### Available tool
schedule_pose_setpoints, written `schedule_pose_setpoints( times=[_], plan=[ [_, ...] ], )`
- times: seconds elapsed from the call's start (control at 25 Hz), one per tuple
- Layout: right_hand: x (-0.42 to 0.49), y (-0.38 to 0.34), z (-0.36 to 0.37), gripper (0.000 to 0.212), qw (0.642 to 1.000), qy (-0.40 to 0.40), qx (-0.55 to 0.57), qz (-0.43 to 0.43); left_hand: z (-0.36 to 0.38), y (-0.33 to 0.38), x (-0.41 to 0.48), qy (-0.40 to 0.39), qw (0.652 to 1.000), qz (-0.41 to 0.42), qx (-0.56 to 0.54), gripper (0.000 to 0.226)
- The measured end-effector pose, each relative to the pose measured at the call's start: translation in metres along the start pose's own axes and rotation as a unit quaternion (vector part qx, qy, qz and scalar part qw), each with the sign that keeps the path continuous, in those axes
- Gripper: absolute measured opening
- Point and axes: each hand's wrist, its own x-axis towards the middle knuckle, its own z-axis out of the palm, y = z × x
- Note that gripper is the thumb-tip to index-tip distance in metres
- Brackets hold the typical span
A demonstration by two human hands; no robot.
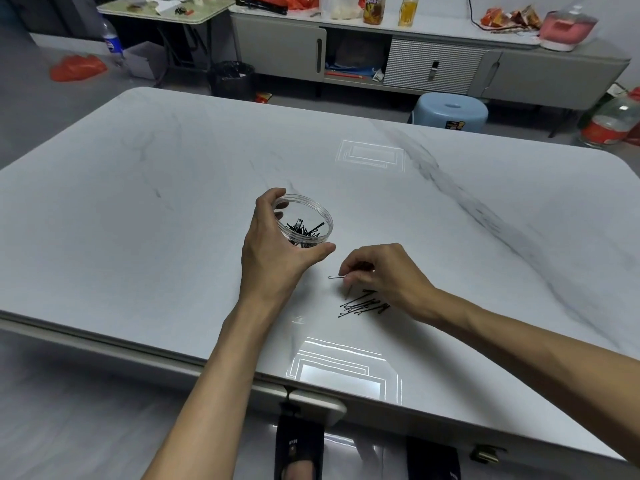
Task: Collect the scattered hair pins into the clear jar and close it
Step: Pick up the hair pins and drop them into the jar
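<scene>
A clear round jar [311, 211] stands open on the white marble table [138, 237], with several black hair pins lying inside it. My left hand [273, 251] grips the jar's left and near side. Just right of it, my right hand [384, 275] pinches one black hair pin [334, 277] between its fingertips, a little above the table. A small pile of black hair pins [362, 304] lies on the table right under that hand. No lid is in view.
The table's near edge runs across the bottom of the view. Beyond the far edge stand a blue plastic stool [450, 110], a black waste bin [232, 77] and a long grey cabinet [433, 57] with clutter on top.
</scene>
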Motion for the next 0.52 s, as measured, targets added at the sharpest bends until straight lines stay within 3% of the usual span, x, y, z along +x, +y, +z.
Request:
schedule_pose_setpoints(
  times=[0.12, 0.2, 0.36, 0.52],
  plan=[
    [0.004, -0.001, -0.001, 0.016, 1.000, -0.001, -0.001, -0.009, 0.000, 0.000, 0.000, -0.001, 1.000, 0.000, 0.003, 0.093],
    [0.004, 0.001, -0.007, 0.019, 0.998, -0.041, -0.036, -0.018, 0.000, -0.001, 0.000, -0.001, 1.000, 0.000, 0.001, 0.092],
    [-0.006, 0.006, -0.011, 0.023, 0.966, -0.136, -0.197, -0.094, 0.000, -0.001, -0.001, -0.006, 1.000, 0.001, -0.001, 0.092],
    [-0.008, 0.005, -0.005, 0.025, 0.935, -0.126, -0.301, -0.139, 0.000, -0.001, -0.002, -0.007, 1.000, 0.002, 0.000, 0.092]
  ],
)
